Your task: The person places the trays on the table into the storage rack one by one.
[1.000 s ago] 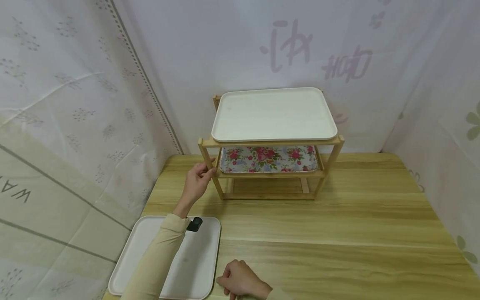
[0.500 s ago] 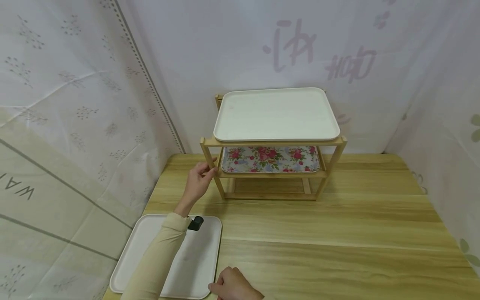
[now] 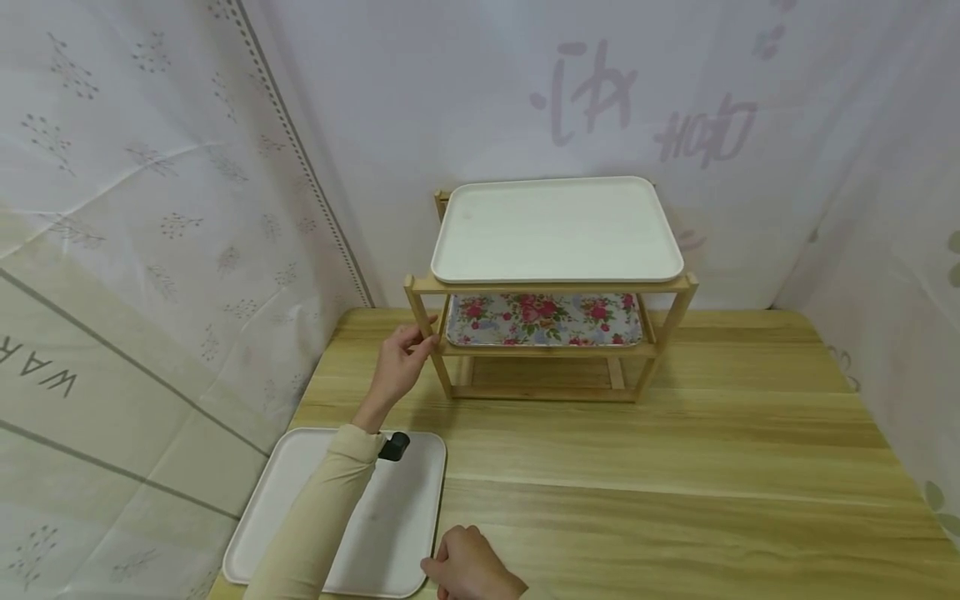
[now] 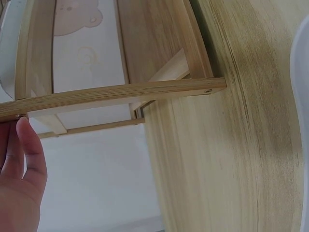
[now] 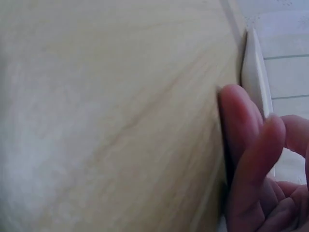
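Observation:
My left hand (image 3: pixel 397 364) grips the left front post of a two-tier wooden rack (image 3: pixel 673 315). In the left wrist view, the thumb and fingers meet the wooden post (image 4: pixel 145 90) from one side. A plain white tray (image 3: pixel 558 229) lies across the rack's top. On the tier below sits a tray with a floral print (image 3: pixel 543 319). Another white tray (image 3: pixel 382 542) rests on the table at the left, partly covered by my left forearm. Beside its near right corner is my right hand (image 3: pixel 468 565), fingers loosely bent, thumb tip right at the rim.
The wood-grain table (image 3: pixel 690 492) extends to the right of the hands. Printed fabric curtain (image 3: pixel 150 250) hangs close along the left, with more behind the rack and on the right. A black wrist strap piece (image 3: pixel 394 446) shows at my left cuff.
My right hand has shifted slightly left to the rim of the tray on the table. The left hand stays on the rack post. The whole view has drifted slightly.

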### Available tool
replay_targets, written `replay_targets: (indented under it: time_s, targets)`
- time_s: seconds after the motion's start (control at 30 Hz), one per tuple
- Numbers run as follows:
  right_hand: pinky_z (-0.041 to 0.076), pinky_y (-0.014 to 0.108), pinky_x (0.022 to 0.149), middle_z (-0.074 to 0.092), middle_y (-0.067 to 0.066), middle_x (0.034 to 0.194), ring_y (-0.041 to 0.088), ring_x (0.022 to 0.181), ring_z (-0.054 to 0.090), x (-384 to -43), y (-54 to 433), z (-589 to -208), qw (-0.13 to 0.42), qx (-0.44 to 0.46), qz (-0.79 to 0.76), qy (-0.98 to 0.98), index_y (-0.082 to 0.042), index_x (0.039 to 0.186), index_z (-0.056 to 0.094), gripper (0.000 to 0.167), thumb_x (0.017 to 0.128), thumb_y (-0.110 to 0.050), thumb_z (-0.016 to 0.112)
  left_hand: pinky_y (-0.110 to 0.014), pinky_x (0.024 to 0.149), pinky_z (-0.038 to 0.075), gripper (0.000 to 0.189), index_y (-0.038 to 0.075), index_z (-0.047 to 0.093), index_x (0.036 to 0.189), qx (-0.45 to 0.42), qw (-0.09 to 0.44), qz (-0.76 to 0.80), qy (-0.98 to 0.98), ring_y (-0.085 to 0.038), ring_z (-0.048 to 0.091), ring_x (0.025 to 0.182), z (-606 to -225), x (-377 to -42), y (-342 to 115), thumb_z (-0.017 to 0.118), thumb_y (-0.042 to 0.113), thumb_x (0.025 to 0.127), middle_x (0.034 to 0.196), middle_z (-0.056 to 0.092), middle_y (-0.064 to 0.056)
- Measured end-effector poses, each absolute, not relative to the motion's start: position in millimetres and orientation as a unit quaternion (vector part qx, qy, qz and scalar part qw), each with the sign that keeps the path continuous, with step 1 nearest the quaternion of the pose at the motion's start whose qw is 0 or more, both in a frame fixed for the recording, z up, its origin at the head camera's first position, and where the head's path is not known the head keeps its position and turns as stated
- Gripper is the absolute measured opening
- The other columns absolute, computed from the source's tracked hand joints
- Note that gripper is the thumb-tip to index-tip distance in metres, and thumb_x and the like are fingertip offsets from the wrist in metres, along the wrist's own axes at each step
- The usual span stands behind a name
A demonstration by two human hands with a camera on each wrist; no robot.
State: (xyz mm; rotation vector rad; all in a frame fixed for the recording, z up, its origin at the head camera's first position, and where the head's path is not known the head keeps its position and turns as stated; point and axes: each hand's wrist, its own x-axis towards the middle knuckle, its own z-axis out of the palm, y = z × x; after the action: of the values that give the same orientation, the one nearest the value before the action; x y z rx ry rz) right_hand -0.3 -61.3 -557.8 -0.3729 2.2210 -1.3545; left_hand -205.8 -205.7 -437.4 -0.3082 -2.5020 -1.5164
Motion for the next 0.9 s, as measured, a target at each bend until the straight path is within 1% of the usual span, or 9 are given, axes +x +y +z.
replay_targets:
  time_s: [0.07,0.13,0.27,0.33,0.4,0.43,0.53,0.7,0.9]
  targets:
    - [0.045,0.016,0.061,0.057,-0.002,0.042,0.005,0.042,0.050,-0.3,-62.2,-557.2,0.253,-0.131,-0.498,0.819,-0.010,0.051,0.063,0.035,0.084,-0.021,0.067,-0.018,0.074,0.049,0.034,0.005,0.065,0.124,-0.102,0.100,-0.510,-0.848,-0.029,0.064,0.101,-437.2,-205.8,-205.7,0.063,0.022,0.095,0.100,0.058,-0.014]
    - [0.046,0.018,0.057,0.056,-0.004,0.042,0.004,0.039,0.049,-0.4,-63.4,-556.6,0.252,-0.123,-0.501,0.819,-0.011,0.051,0.062,0.034,0.083,-0.019,0.067,-0.019,0.074,0.050,0.034,0.005,0.065,0.125,-0.100,0.099,-0.511,-0.848,-0.029,0.064,0.099,-437.0,-205.6,-205.7,0.063,0.021,0.095,0.100,0.058,-0.014]
    - [0.045,0.019,0.052,0.054,-0.007,0.046,0.003,0.033,0.050,-0.4,-65.9,-555.0,0.241,-0.109,-0.512,0.817,-0.012,0.055,0.059,0.026,0.080,-0.013,0.066,-0.022,0.075,0.051,0.033,0.006,0.065,0.125,-0.099,0.097,-0.509,-0.850,-0.029,0.064,0.098,-436.3,-205.4,-206.2,0.063,0.020,0.095,0.099,0.058,-0.013]
    - [0.045,0.019,0.049,0.055,-0.007,0.048,0.003,0.034,0.051,-0.3,-66.5,-554.5,0.234,-0.104,-0.519,0.815,-0.012,0.057,0.058,0.023,0.079,-0.010,0.065,-0.024,0.076,0.051,0.033,0.006,0.065,0.125,-0.099,0.095,-0.508,-0.851,-0.028,0.064,0.098,-436.3,-205.6,-206.7,0.063,0.021,0.095,0.099,0.058,-0.013]
    - [0.044,0.019,0.047,0.056,-0.007,0.049,0.004,0.033,0.052,-0.4,-67.0,-554.2,0.225,-0.097,-0.529,0.812,-0.011,0.058,0.056,0.021,0.077,-0.007,0.064,-0.027,0.078,0.052,0.034,0.007,0.065,0.126,-0.099,0.092,-0.507,-0.851,-0.028,0.064,0.098,-436.2,-205.8,-207.2,0.063,0.021,0.095,0.099,0.058,-0.013]
    - [0.043,0.019,0.044,0.058,-0.006,0.048,0.004,0.033,0.051,-0.4,-66.8,-554.0,0.224,-0.091,-0.538,0.807,-0.010,0.059,0.055,0.020,0.077,-0.006,0.064,-0.028,0.078,0.052,0.034,0.007,0.065,0.126,-0.099,0.091,-0.506,-0.852,-0.028,0.064,0.098,-436.2,-205.8,-207.2,0.062,0.021,0.095,0.100,0.058,-0.013]
    - [0.043,0.020,0.037,0.060,-0.002,0.047,0.003,0.033,0.050,-0.5,-66.3,-553.8,0.231,-0.070,-0.571,0.785,-0.007,0.063,0.054,0.017,0.075,-0.001,0.063,-0.031,0.080,0.053,0.034,0.007,0.064,0.127,-0.098,0.090,-0.505,-0.853,-0.028,0.064,0.099,-436.3,-205.9,-207.1,0.062,0.022,0.095,0.101,0.058,-0.013]
    - [0.045,0.021,0.037,0.059,0.001,0.045,0.005,0.034,0.052,-0.7,-65.1,-553.2,0.235,-0.060,-0.592,0.769,-0.007,0.069,0.050,0.017,0.073,0.003,0.062,-0.031,0.080,0.053,0.034,0.007,0.065,0.126,-0.100,0.092,-0.506,-0.852,-0.028,0.064,0.098,-436.7,-206.3,-206.8,0.062,0.021,0.095,0.101,0.059,-0.014]
    - [0.048,0.023,0.039,0.059,0.004,0.047,0.010,0.038,0.058,-1.8,-64.1,-551.3,0.241,-0.053,-0.607,0.756,-0.007,0.071,0.048,0.018,0.072,0.003,0.063,-0.026,0.078,0.052,0.034,0.008,0.065,0.126,-0.098,0.091,-0.507,-0.852,-0.027,0.064,0.098,-437.2,-206.2,-206.7,0.063,0.021,0.095,0.100,0.059,-0.013]
